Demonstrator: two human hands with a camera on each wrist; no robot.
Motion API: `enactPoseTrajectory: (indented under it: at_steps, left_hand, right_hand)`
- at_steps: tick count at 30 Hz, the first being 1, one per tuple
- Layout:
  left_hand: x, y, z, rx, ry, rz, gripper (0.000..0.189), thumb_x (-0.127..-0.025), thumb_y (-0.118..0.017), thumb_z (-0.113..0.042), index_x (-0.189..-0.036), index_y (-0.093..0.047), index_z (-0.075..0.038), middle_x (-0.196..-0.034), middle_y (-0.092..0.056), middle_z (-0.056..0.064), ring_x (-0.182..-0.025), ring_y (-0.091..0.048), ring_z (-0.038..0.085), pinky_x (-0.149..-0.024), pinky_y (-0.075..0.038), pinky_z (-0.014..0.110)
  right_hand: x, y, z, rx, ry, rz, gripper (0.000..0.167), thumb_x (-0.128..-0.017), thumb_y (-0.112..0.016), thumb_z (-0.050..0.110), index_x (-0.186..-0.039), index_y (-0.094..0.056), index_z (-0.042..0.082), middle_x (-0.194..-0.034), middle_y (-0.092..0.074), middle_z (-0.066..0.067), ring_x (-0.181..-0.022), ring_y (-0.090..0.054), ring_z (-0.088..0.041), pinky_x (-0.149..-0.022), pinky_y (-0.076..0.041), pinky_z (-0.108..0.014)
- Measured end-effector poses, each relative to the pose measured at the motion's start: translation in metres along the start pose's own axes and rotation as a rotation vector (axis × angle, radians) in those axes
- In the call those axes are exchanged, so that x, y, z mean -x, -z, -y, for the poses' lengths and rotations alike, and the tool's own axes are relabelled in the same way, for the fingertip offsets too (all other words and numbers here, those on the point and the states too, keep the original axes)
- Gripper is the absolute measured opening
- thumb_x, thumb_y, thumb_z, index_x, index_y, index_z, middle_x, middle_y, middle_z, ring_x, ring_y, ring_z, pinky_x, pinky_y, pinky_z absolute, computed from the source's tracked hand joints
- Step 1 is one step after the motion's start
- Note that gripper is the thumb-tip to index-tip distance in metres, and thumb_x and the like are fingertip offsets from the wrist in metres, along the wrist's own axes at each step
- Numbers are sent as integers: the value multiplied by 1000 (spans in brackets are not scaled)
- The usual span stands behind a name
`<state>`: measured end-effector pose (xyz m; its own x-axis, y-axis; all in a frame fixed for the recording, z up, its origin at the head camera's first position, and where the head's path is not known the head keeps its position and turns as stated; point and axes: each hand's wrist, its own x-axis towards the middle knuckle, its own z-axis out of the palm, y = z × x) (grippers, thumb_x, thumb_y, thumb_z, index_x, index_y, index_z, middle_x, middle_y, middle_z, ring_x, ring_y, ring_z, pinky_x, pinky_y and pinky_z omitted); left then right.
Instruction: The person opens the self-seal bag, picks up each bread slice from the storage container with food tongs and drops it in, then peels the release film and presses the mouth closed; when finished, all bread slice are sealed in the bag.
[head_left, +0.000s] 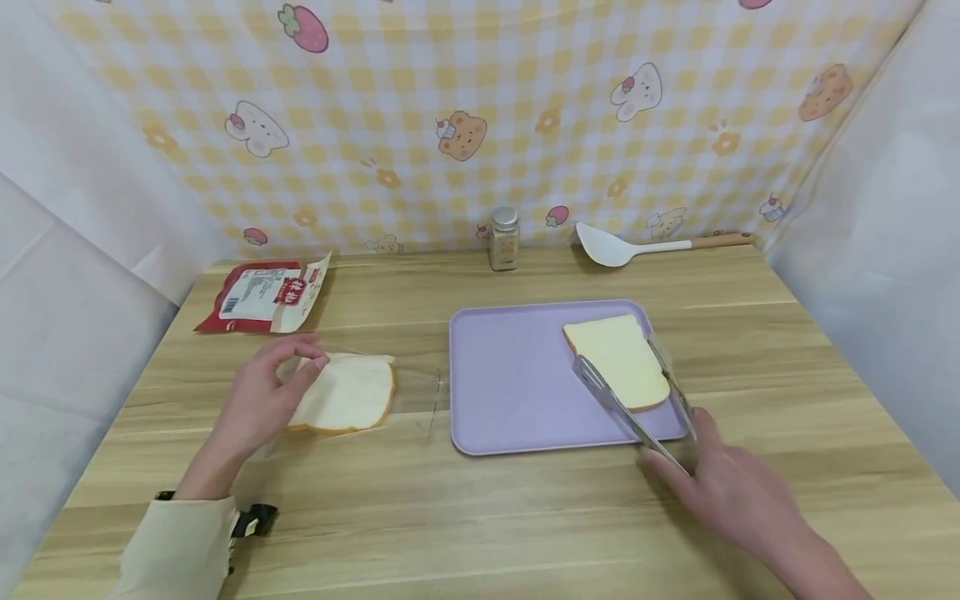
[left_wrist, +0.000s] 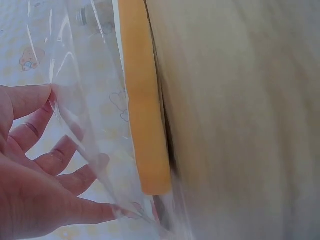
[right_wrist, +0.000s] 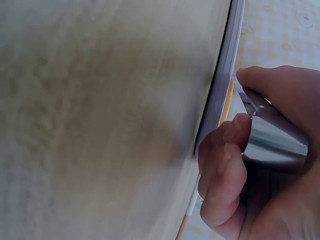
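Note:
At the left, a bread slice [head_left: 347, 393] lies inside a clear plastic bag [head_left: 417, 398]. My left hand [head_left: 262, 398] pinches the bag's edge between thumb and index finger. In the left wrist view, the other fingers of that hand [left_wrist: 35, 170] spread behind the film [left_wrist: 70, 65], beside the slice's orange crust [left_wrist: 144, 100]. My right hand [head_left: 731, 487] grips steel tongs [head_left: 611, 398], their arms spread on either side of another bread slice [head_left: 618, 358] on the lilac tray [head_left: 510, 379]. The right wrist view shows fingers curled round the tongs' handle end [right_wrist: 277, 140].
Behind the left hand lies an opened red-and-white food packet [head_left: 262, 296]. A shaker jar with a grey lid [head_left: 505, 240] stands at the back middle. To its right, a white turner with a wooden handle [head_left: 611, 247] lies along the patterned cloth [head_left: 420, 100].

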<state>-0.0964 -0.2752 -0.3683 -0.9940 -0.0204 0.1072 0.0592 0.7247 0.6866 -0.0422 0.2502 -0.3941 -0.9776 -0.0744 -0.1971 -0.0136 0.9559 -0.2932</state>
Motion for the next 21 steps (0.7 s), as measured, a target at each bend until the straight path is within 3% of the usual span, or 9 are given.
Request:
enactPoseTrajectory:
  at_steps: [11, 21]
  left_hand:
    - [0, 1, -3, 2, -28, -16, 20, -109, -60, -19, -111, -71, -2, -149, -58, 27, -143, -47, 51, -110, -36, 76]
    - [1, 3, -8, -2, -7, 5, 22, -109, -60, -22, -113, -70, -3, -151, -56, 26, -145, -44, 51, -111, -36, 76]
  right_hand:
    - [-1, -4, -6, -8, 82, -96, 76, -101, -65, 57, -145, -37, 1, -61, -53, -4, -55, -48, -21, -49, -39, -36]
    - [0, 4, -14, -48, 77, -69, 83, -101, -65, 58, -152, -34, 0, -74, -66, -9, -62, -53, -22, -56, -44, -38]
